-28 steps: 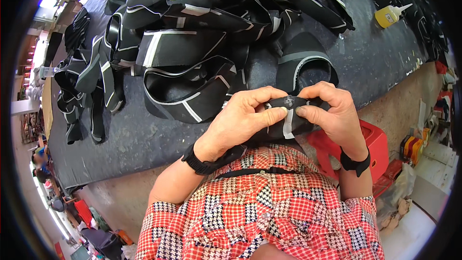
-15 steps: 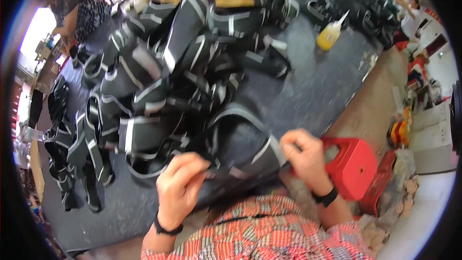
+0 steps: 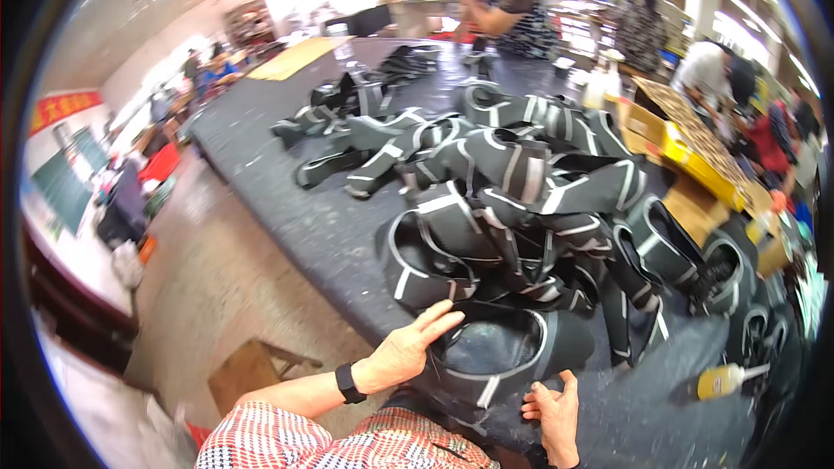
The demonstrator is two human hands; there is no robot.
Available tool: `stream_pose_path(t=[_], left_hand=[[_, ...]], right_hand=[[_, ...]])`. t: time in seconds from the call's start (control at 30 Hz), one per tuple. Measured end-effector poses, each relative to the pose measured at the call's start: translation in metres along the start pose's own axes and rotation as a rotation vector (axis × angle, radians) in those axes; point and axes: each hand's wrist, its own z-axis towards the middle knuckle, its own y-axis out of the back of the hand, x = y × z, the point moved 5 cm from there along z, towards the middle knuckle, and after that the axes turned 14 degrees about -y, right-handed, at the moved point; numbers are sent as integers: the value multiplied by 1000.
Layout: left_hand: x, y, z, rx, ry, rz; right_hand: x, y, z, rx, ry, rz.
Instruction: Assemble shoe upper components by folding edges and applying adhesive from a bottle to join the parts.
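Observation:
A black looped piece with a grey inner edge and pale strips lies on the dark table in front of me; its exact kind I cannot tell. My left hand is at its left rim with fingers stretched out, pointing toward the pile. At the right front of the loop is my right hand, fingers apart and partly bent, with nothing visible in them. Just beyond lies a heap of similar black pieces with pale strips, tangled together.
A squeeze bottle with yellow contents lies at the right. A yellow box and cardboard stand at the far right of the dark table. One person stands across it; others work behind. A wooden stool is at lower left.
The view has swung left, bringing in more of the room. My hands, closed by the loop's sides before, now have their fingers spread. The loop stays in front of me.

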Motion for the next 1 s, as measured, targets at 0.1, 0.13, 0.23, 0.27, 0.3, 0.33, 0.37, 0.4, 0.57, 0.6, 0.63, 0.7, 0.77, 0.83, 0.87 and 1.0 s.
stream_pose_path(t=[0.1,0.13,0.23,0.27,0.3,0.33,0.37,0.4,0.57,0.6,0.63,0.7,0.77,0.83,0.87,1.0], left_hand=[[6,-3,-48,-328,421,-140],[10,-16,-64,-421,583,-312],[-10,-69,-66,-385,584,-499],[-12,-84,-68,-463,505,-554],[-8,-89,-64,-433,526,-512],[-6,-92,-57,-404,544,-476],[-14,-85,-31,-304,629,-380],[-18,-86,-11,-213,668,-455],[10,-129,-18,-325,545,-697],[14,-121,-25,-342,517,-735],[11,-111,-29,-217,563,-706],[3,-93,-45,-113,560,-632],[0,-85,-53,-18,636,-768],[-9,-62,-42,89,638,-645],[-13,-51,-42,173,671,-589],[-16,-45,-43,334,438,-532]], right_hand=[[8,-12,16,183,-5,-9],[9,-10,25,143,-101,52],[18,11,46,168,-46,218],[33,7,40,156,50,179],[51,3,35,154,131,165],[70,0,32,149,214,149],[85,6,38,100,271,168],[100,15,41,52,327,187],[97,35,57,11,253,122],[85,40,54,-8,155,48],[78,47,45,-108,185,37],[73,55,15,-340,273,-42],[78,62,-22,-490,347,-96],[87,66,-54,-585,333,-45],[90,65,-72,-508,449,2],[113,47,-146,-311,770,100]])
